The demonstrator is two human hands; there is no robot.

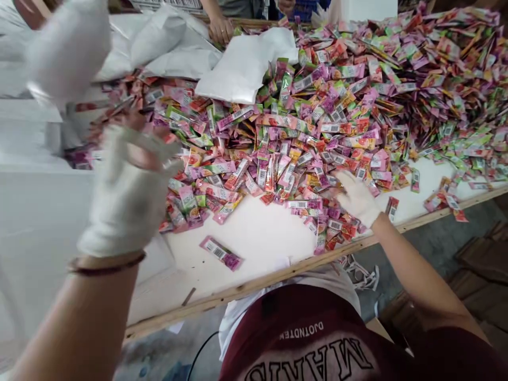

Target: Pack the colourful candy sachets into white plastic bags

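Note:
My left hand (129, 185), in a white glove with bare fingertips, is raised over the left end of the packet pile and blurred by motion. Its fingers look curved and apart, with nothing visible in them. Beyond it, a stuffed white bag (71, 50) is smeared by motion and appears apart from the hand. My right hand (355, 197), gloved the same way, rests against small stick packets (335, 225) by the table's front edge. Its fingers are stretched out over them. A single purple packet (221, 253) lies apart on the white tabletop (262, 227).
A large heap of colourful packets (397, 79) covers the table's back and right. White bags (166, 42) lie at the back left, and a flat white bag (246, 63) rests on the heap. Across the table is another person's hand (221, 29). A wooden rim (238, 290) edges the table.

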